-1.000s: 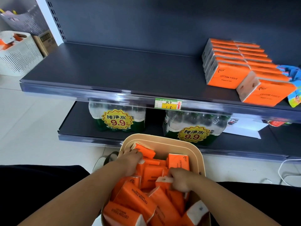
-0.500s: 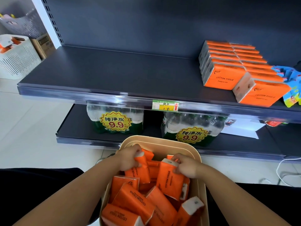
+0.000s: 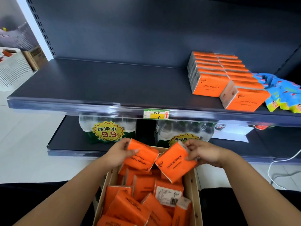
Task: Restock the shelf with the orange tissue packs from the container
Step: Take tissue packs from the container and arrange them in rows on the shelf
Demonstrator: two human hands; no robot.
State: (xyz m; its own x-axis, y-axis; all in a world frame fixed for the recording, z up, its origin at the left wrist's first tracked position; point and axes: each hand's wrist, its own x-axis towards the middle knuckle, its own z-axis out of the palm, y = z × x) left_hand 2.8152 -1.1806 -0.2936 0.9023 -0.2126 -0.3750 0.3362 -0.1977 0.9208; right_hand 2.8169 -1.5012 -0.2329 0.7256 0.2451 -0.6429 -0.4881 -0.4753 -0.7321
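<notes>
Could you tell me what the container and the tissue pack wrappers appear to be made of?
The container looks like thin wood or pressed board, matte tan, with small dark fasteners along its rim; I cannot tell which. The wrapper of the pack in the right hand looks like soft plastic film: slightly glossy, with creases.

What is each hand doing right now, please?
Left hand: closed on an orange tissue pack, above the container.
Right hand: closed on another orange pack.

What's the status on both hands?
Left hand and right hand each grip one orange pack above container. Shelf left of stocked rows open. Nothing blocking.
</notes>
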